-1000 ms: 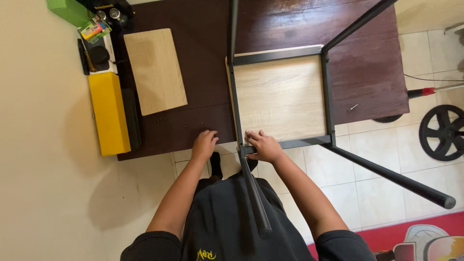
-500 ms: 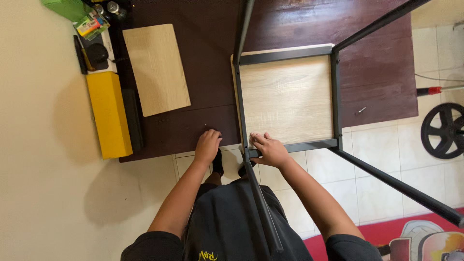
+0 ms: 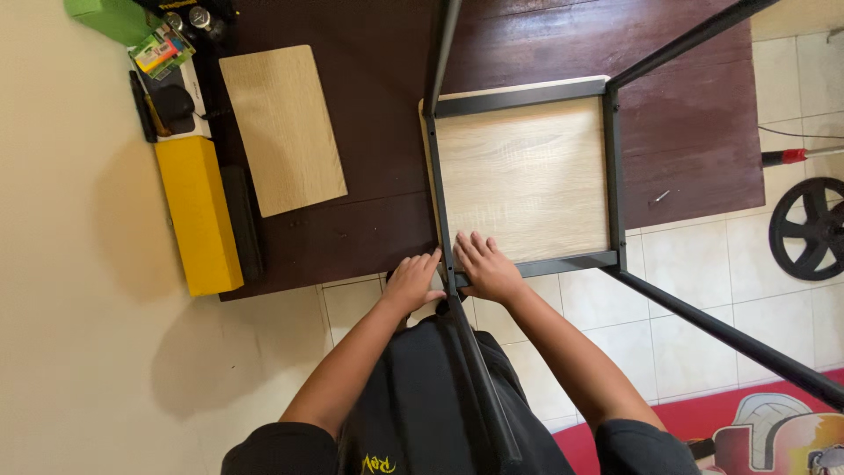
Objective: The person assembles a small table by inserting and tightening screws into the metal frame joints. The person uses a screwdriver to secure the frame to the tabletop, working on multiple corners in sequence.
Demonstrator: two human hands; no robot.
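Black metal frame [image 3: 609,176] upturned on dark mat; light wooden panel [image 3: 523,180] inside.

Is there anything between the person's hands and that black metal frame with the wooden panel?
Nothing visible. Both the left hand and the right hand rest directly on the near corner of the black metal frame, beside its wooden panel.

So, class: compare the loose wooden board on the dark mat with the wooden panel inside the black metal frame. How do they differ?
The loose board lies bare and untouched; the framed panel sits inside the black metal frame, with the right hand on its near edge. The loose board is narrower and oblong, the framed panel squarer. Both are pale wood grain.
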